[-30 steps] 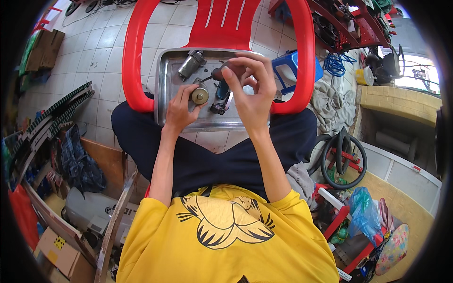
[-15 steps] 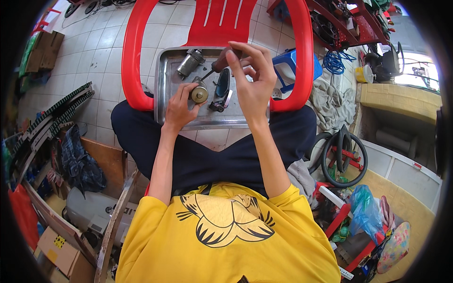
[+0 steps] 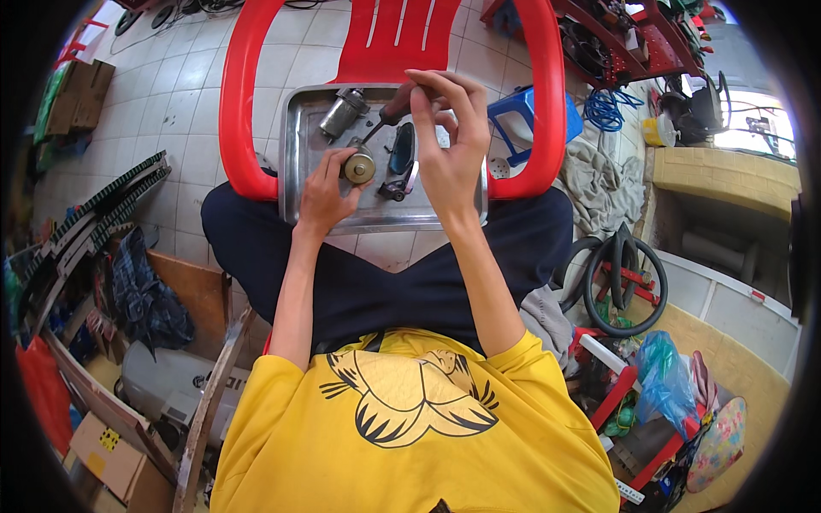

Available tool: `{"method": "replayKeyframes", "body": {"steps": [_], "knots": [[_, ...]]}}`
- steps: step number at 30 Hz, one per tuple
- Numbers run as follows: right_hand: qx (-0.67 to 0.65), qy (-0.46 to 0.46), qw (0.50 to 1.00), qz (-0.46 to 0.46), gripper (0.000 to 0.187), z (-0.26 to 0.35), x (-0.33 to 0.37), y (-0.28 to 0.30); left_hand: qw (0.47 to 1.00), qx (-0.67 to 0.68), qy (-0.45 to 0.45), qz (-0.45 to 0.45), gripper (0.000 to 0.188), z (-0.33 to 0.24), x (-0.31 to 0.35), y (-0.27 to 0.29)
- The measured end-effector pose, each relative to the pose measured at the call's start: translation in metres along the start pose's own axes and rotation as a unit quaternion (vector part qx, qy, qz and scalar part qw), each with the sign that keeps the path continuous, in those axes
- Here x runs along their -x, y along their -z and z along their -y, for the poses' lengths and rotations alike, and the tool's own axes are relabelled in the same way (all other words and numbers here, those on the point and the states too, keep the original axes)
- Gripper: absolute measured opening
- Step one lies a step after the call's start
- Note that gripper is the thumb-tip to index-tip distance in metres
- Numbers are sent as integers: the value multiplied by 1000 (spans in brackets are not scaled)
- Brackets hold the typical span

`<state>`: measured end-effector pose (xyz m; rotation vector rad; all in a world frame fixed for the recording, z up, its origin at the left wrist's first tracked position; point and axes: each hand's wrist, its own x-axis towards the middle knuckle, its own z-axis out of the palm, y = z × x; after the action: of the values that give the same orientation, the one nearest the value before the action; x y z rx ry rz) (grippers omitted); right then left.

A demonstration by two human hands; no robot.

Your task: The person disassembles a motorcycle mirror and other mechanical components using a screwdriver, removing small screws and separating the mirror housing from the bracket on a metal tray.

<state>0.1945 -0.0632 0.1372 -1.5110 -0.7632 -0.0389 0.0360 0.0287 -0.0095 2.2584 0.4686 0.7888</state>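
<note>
Left hand (image 3: pixel 323 195) is gripping a small cylindrical metal part with a brass-coloured round face (image 3: pixel 358 166), fingers wrapped around its left side, holding it down on the metal tray (image 3: pixel 295 162). Right hand (image 3: pixel 446 145) is pinching a screwdriver with a dark handle (image 3: pixel 383 120) between thumb and fingertips, other fingers fanned out; the shaft is slanting down toward 7 o'clock, its tip sitting just at the top of the brass-faced part. Whether the tip is actually touching the part cannot be told. The part is lying left of centre in the tray, at about 9 o'clock from the right hand. At 11 o'clock from the part, a grey cylindrical motor housing (image 3: pixel 342 111) is lying tilted in the tray's far left corner, apart from the hands. Just right of the part, at 3 o'clock, a dark oval piece with a bluish face (image 3: pixel 400 150) is lying partly under the right hand, with a small dark fitting (image 3: pixel 394 190) below it. The tray is resting on the seat of a red plastic chair (image 3: pixel 239 103), whose arms are curving around both sides. The person is sitting facing it, in dark trousers (image 3: pixel 385 274) and a yellow shirt (image 3: pixel 410 427). At 4 o'clock from the tray, black rubber tubes (image 3: pixel 616 282) are lying on the floor; a blue stool (image 3: pixel 526 120) is standing just beyond the chair's right arm.
</note>
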Motion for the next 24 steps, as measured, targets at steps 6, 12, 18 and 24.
{"method": "replayKeyframes", "body": {"steps": [6,12,18,24], "knots": [[23,27,999,-5,30,-8,-3,-8,1000,0,-3,-5,56,-1,-1,1],[51,6,999,8,35,-8,-5,-8,1000,0,3,-11,55,-2,-1,1],[70,28,997,-8,31,-10,-3,-4,1000,8,-3,-17,56,-2,-2,0],[40,32,999,-2,26,-4,-2,-1,1000,-7,-11,-18,55,-1,-3,1]]}}
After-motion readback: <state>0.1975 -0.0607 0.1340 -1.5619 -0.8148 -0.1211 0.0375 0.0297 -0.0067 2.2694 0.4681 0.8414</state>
